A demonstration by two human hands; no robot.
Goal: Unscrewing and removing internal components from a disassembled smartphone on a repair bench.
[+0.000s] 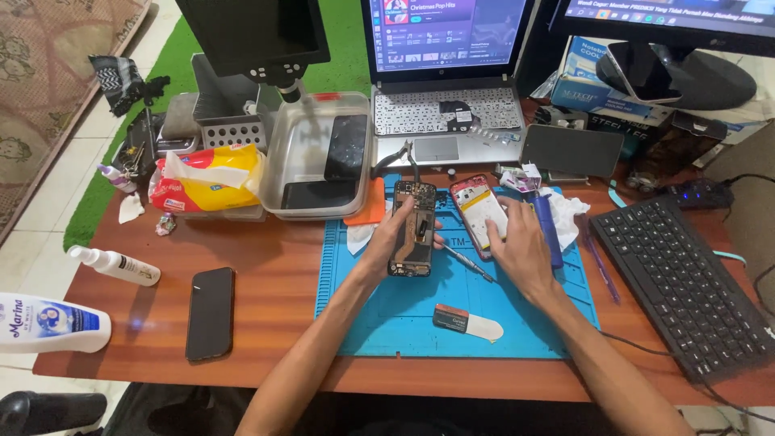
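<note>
My left hand (pixel 390 241) grips an opened phone (pixel 412 228) with its back off, circuit boards showing, held over the blue work mat (pixel 404 315). My right hand (pixel 519 246) rests flat on the mat, fingers touching a red-rimmed phone back frame (pixel 478 211) that lies face up. A thin metal tool (pixel 468 263) lies between the two hands. Beside the right hand lies a blue-handled tool (pixel 549 228).
A black phone (pixel 211 312) lies at the left of the wooden desk, near two white bottles (pixel 117 265). A clear plastic box (pixel 316 157), tissue pack (pixel 206 179), laptop (pixel 442 89), black keyboard (pixel 686 282) and a small eraser-like block (pixel 454 318) surround the mat.
</note>
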